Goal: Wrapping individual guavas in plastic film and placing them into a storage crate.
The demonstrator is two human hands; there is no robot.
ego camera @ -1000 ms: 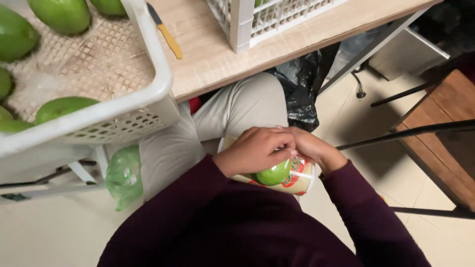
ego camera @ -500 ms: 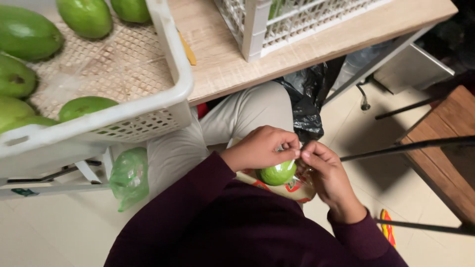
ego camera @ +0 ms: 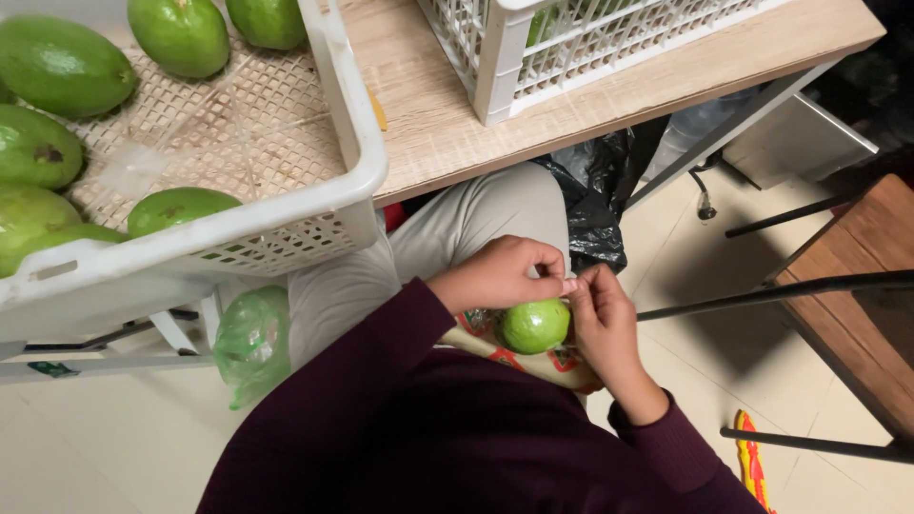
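Observation:
A round green fruit (ego camera: 535,326) lies in my lap inside a cream bag (ego camera: 564,367) printed with red marks. My left hand (ego camera: 503,272) reaches over it from the left and my right hand (ego camera: 606,326) is curled against its right side. The fingertips of both hands meet just above the fruit, pinched on what looks like the bag's thin upper edge. Most of the bag is hidden under my hands and the fruit.
A white plastic crate (ego camera: 354,143) of several large green mangoes (ego camera: 63,65) overhangs the wooden table (ego camera: 447,124) at upper left. A second white crate (ego camera: 495,67) stands behind. A green plastic bag (ego camera: 249,341) hangs by my knee. Black bag (ego camera: 598,205) under the table; wooden stool (ego camera: 871,286) at right.
My hands were cupped over the fruit and have since opened apart, uncovering it. The right hand has slid to the fruit's right side, and the fingertips now pinch together above it.

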